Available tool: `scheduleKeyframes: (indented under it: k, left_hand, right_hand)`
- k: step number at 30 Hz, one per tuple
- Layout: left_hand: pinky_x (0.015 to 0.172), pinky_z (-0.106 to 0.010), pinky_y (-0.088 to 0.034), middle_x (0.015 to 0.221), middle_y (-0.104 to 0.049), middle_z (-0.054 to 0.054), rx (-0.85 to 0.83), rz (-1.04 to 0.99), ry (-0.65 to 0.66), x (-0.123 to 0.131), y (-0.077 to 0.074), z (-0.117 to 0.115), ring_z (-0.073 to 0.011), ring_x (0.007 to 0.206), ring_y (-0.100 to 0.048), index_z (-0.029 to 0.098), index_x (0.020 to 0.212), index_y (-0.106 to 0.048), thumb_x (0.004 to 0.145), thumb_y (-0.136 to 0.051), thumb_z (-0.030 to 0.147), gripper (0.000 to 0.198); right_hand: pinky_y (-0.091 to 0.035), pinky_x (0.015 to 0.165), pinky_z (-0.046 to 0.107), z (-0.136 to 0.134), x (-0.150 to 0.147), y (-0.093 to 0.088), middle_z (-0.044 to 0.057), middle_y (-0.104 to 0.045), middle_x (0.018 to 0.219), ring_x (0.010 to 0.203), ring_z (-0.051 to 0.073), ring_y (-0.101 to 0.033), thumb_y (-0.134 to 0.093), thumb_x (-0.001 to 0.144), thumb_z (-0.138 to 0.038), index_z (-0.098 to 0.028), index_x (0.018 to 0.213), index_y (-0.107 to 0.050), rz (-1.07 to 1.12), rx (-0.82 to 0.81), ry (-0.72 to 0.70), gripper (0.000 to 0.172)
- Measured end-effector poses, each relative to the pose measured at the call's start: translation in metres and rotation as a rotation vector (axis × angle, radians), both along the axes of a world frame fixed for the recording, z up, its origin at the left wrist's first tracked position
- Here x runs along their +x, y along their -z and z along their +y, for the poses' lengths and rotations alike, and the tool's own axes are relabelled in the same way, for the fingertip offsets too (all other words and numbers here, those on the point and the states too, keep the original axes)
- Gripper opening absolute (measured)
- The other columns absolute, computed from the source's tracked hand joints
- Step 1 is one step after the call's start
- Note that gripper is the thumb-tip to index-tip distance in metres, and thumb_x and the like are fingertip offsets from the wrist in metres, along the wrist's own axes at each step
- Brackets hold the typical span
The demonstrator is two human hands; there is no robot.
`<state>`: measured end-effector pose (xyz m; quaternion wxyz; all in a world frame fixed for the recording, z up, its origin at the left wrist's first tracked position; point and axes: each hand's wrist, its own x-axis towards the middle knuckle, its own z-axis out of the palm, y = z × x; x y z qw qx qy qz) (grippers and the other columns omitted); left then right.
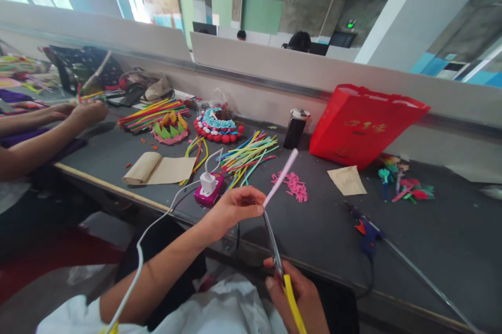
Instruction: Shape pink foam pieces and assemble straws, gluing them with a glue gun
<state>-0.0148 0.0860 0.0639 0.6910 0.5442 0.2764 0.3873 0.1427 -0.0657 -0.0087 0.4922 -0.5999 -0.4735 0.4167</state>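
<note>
The left hand (241, 208) pinched a pink strip (280, 178); the right hand (300, 292) gripped scissors (273, 240).
Well left of both, a co-worker's hands (88, 112) were at work; paper (176, 169), then a purple socket (209, 190), lay nearer the left hand. Its fingertips held the strip's lower end, the rest sticking out beyond them, with the scissors' tips just below. Pink bits (297, 187) lay beyond both hands, the glue gun (367, 237) right of the right hand.

pale pink stick (281, 177), straight, slanting up just inward of the table (325, 229)'s front edge, lower end at tips of silver-bladed scissors (273, 240), contact unclear, blades close together, crossing that edge
</note>
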Motion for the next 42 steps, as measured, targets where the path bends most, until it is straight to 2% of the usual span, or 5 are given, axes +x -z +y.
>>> scheduleKeyframes:
  k: [9, 14, 24, 37, 42]
  left_hand:
    - [0.054, -0.022, -0.05, 0.067, -0.066, -0.003, -0.087, 0.046, -0.005, 0.005, -0.009, -0.006, -0.0103, 0.052, -0.06, 0.01, 0.082, -0.068, 0.074, -0.074, 0.034, 0.026]
    - [0.055, -0.022, -0.052, 0.07, -0.071, -0.007, -0.155, 0.05, -0.034, 0.006, -0.007, -0.008, -0.0108, 0.052, -0.062, 0.008, 0.075, -0.068, 0.071, -0.076, 0.036, 0.029]
    - [0.052, -0.021, -0.051, 0.071, -0.073, -0.01, -0.243, -0.034, -0.078, 0.007, -0.001, -0.009, -0.0104, 0.049, -0.061, 0.008, 0.068, -0.064, 0.073, -0.075, 0.036, 0.03]
    - [0.054, -0.02, -0.046, 0.064, -0.068, -0.005, -0.171, 0.011, -0.065, 0.007, -0.002, -0.008, -0.0097, 0.048, -0.06, 0.009, 0.068, -0.065, 0.076, -0.073, 0.037, 0.03]
    - [0.054, -0.02, -0.044, 0.063, -0.068, -0.004, -0.125, 0.044, -0.074, 0.008, 0.0, -0.008, -0.009, 0.047, -0.058, 0.01, 0.067, -0.064, 0.075, -0.073, 0.036, 0.029]
  right_hand:
    - [-0.055, 0.06, 0.015, 0.002, 0.02, 0.016, 0.005, -0.076, 0.082, 0.065, 0.016, -0.072, -0.059, 0.083, -0.038, -0.017, 0.107, -0.07, -0.504, 0.23, 0.008, 0.033]
    - [-0.056, 0.066, 0.016, -0.002, 0.015, 0.016, 0.007, -0.076, 0.093, 0.081, 0.019, -0.074, -0.051, 0.088, -0.044, -0.019, 0.108, -0.07, -0.572, 0.176, 0.123, 0.037]
    - [-0.057, 0.072, 0.023, 0.005, 0.026, 0.022, 0.009, -0.075, 0.097, 0.085, 0.02, -0.073, -0.046, 0.09, -0.038, -0.016, 0.113, -0.066, -0.835, 0.31, 0.052, 0.038]
    - [-0.056, 0.071, 0.02, 0.009, 0.02, 0.013, 0.007, -0.076, 0.09, 0.074, 0.018, -0.072, -0.056, 0.085, -0.039, -0.019, 0.104, -0.071, -0.422, 0.263, 0.016, 0.031]
    - [-0.049, 0.049, 0.017, 0.006, 0.012, 0.008, 0.001, -0.066, 0.062, 0.048, 0.012, -0.057, -0.06, 0.08, -0.043, -0.019, 0.092, -0.073, -0.323, 0.105, -0.035, 0.03]
